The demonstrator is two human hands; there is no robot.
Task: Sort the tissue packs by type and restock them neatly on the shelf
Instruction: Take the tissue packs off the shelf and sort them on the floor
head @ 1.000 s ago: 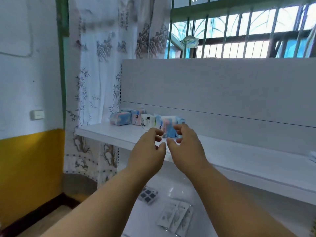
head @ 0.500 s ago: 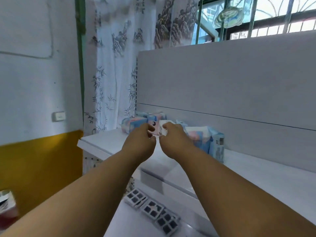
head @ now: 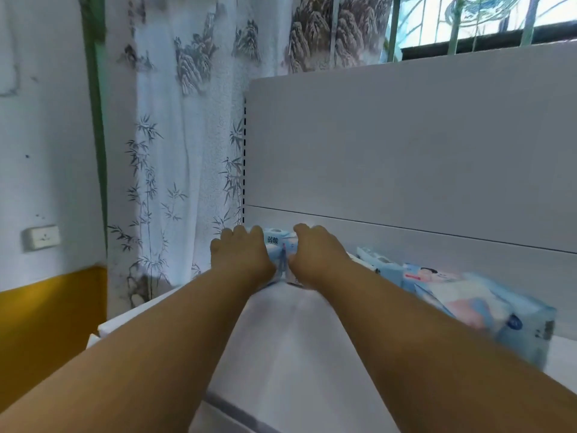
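Both my arms reach to the far left end of the white shelf (head: 281,332). My left hand (head: 240,257) and my right hand (head: 318,254) lie side by side over a group of light blue tissue packs (head: 278,248) against the back panel, fingers curled over their tops. Most of these packs are hidden under my hands. To the right, a row of blue and pink tissue packs (head: 468,301) lies along the back of the shelf, with a smaller pale blue pack (head: 379,264) at its left end.
The grey back panel (head: 406,151) rises behind the shelf. A printed white curtain (head: 181,151) hangs left of it, beside a white and yellow wall with a socket (head: 42,237). A barred window (head: 484,23) is at the top right.
The view has moved closer and to the left. Both hands have reached further back along the shelf and now cover the packs at its left end.
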